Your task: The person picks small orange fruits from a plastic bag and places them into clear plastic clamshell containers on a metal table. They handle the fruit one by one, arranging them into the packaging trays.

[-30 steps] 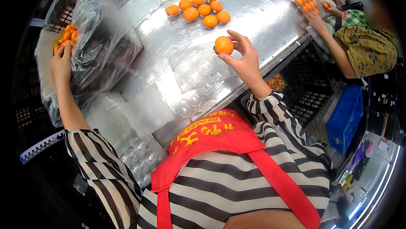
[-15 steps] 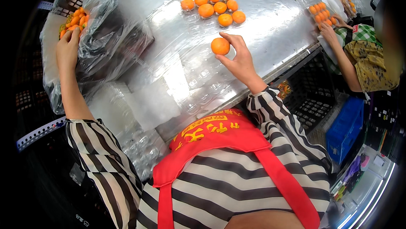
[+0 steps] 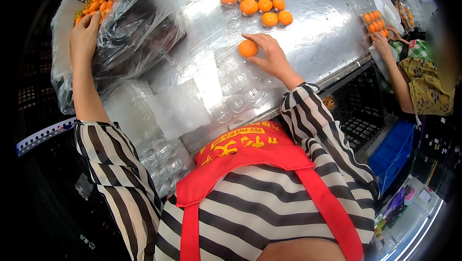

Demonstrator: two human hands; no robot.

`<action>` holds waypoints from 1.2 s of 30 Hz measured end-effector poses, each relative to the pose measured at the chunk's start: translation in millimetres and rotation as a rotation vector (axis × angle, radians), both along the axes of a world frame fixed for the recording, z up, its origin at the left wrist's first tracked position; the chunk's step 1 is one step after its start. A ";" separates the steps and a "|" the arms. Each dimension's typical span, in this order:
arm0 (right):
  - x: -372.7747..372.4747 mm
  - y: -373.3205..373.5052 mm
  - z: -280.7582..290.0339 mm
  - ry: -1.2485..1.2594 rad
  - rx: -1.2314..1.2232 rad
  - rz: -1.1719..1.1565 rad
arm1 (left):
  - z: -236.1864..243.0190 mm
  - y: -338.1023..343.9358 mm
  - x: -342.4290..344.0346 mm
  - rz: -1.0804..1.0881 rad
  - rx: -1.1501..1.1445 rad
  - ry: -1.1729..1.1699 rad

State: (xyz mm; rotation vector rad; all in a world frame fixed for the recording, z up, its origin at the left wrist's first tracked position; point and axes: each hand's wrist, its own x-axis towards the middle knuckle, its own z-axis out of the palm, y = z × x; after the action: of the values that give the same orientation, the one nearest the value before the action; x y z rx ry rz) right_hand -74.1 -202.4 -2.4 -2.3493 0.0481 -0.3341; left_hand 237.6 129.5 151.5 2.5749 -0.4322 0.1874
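My right hand (image 3: pixel 273 58) holds one mandarin (image 3: pixel 248 48) between thumb and fingers, above the clear plastic fruit tray (image 3: pixel 234 80). Beyond it, several mandarins (image 3: pixel 249 6) sit in rows in the cups at the tray's far part. At the far left my left hand (image 3: pixel 85 34) reaches into a crate lined with a clear plastic bag (image 3: pixel 129 8). Its fingers are closed and bent down against the loose mandarins (image 3: pixel 102 4) there. The fingertips are partly hidden, so whether they grip one cannot be made out.
The metal table (image 3: pixel 322 15) carries a whitish sheet (image 3: pixel 180 111) near me and stacked clear trays (image 3: pixel 166 162) at its near-left edge. A black crate (image 3: pixel 358 111) and a blue crate (image 3: pixel 392 152) stand at right. There a co-worker's hands (image 3: pixel 382 44) hold a filled mandarin pack (image 3: pixel 374 21).
The whole view has shifted a little. My right hand, still with the mandarin, has moved slightly left over the tray. My left hand stays at the loose mandarins in the bag-lined crate.
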 end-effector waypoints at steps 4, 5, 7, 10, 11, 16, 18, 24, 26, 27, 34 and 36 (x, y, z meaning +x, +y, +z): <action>0.2 0.9 1.6 0.031 -0.075 0.043 | 3.3 2.1 0.2 0.021 0.036 0.028; -0.7 0.6 -1.3 0.043 -0.083 0.036 | 2.7 0.7 0.3 0.015 0.031 0.021; -3.9 -1.0 -6.2 0.047 -0.093 0.020 | 1.5 -3.6 -0.1 0.001 0.022 0.006; -11.6 -5.6 -5.4 0.016 -0.055 -0.020 | -0.7 -1.9 1.6 0.034 0.021 0.020; -18.7 -5.8 2.7 0.006 -0.022 -0.051 | -1.1 -0.6 3.1 0.034 0.033 0.022; -74.8 -24.7 19.4 -0.001 0.163 -0.304 | -2.7 10.8 13.9 0.030 0.060 0.033; -105.8 -30.5 21.0 -0.016 0.217 -0.448 | -3.1 7.7 14.3 0.043 0.069 0.004; -213.6 -39.4 -2.5 -0.019 0.196 -0.773 | -6.9 5.2 31.2 0.016 0.047 -0.034; -240.5 -32.8 4.9 -0.029 0.211 -0.910 | -20.9 19.8 58.2 -0.087 -0.026 -0.050; -259.0 -34.3 2.3 -0.055 0.204 -0.966 | -23.2 22.6 62.7 -0.108 -0.052 -0.078; -356.4 -37.0 -25.6 0.191 0.375 -1.178 | -22.0 21.2 70.8 -0.168 -0.109 0.033; -363.0 -43.1 -36.4 0.310 0.394 -1.226 | -20.1 18.1 63.4 -0.180 -0.134 0.010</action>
State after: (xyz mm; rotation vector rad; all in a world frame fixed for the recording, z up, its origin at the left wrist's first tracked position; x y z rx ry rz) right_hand -437.2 -245.5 -38.8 -1.6886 1.5659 -0.4605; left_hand 301.1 147.7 131.4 2.3902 -0.6234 0.1346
